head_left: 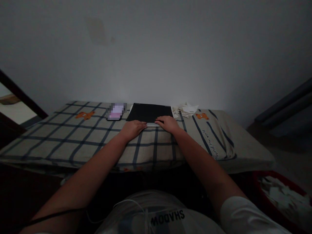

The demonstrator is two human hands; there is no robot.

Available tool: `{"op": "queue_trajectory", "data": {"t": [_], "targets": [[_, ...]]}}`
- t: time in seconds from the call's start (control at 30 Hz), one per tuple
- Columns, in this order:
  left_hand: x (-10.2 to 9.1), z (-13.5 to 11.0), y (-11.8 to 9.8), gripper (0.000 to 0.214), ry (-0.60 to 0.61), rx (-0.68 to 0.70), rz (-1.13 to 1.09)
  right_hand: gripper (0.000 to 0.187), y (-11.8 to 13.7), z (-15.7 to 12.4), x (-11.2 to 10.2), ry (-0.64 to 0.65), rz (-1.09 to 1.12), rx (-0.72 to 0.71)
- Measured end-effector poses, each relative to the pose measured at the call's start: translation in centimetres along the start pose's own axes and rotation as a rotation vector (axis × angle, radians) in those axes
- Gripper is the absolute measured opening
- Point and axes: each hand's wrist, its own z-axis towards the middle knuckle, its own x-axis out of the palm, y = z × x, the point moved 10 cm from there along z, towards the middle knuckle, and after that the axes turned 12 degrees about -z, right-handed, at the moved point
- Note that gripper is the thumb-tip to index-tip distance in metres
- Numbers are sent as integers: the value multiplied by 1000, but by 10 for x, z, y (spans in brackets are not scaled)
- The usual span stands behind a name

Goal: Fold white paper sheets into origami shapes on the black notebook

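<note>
A flat black board [149,112] lies on the checked bed cover, with small holes at its two far corners. Along its near edge shows a narrow pale strip [151,124]; whether it is paper or something stiffer I cannot tell. My left hand [133,129] rests at the near left corner, fingers together and stretched across the edge, its thumb hidden. At the near right, my right hand [168,123] grips the edge with bent fingers, their tips on the pale strip. White paper scraps [187,110] lie just beyond the board's right side.
Left of the board lies a phone [115,112], its screen blurred out. The bed [90,148] stands against a grey wall [156,65]. A red basket [259,188] filled with white scraps sits low at the right. A dark cable [58,213] crosses my left forearm.
</note>
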Motion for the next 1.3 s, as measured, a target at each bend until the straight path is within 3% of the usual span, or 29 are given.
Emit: {"op": "queue_trajectory", "data": {"t": [0.2, 0.33, 0.43, 0.57, 0.63, 0.73, 0.8, 0.9, 1.07, 1.3], "targets": [[-7, -1, -3, 35, -78, 47, 76, 35, 1, 0, 2, -7, -1, -38], [-11, 1, -4, 35, -118, 25, 109, 32, 11, -2, -8, -54, 41, -160], [-16, 2, -7, 35, -126, -12, 137, 27, 19, -4, -8, -2, 1, -215], [-31, -1, -18, 35, -230, 12, 163, 30, 15, -4, -8, 17, -101, -125], [-26, -2, -27, 34, -189, 108, 156, 33, 11, -4, -11, 3, -127, -63], [2, -4, -42, 36, 28, 293, 112, 36, 12, -3, -13, 17, -178, -37], [16, -3, -41, 35, 108, 308, 114, 37, 13, -2, -17, 24, -215, -33], [25, -1, -35, 33, 122, 271, 112, 38, 14, 0, -28, 20, -242, -8], [22, 0, -29, 32, 73, 234, 93, 37, 13, 4, -51, -13, -230, 30], [13, 6, -26, 24, 63, 144, 191, 37, 18, 7, -105, -103, -270, 74]]}}
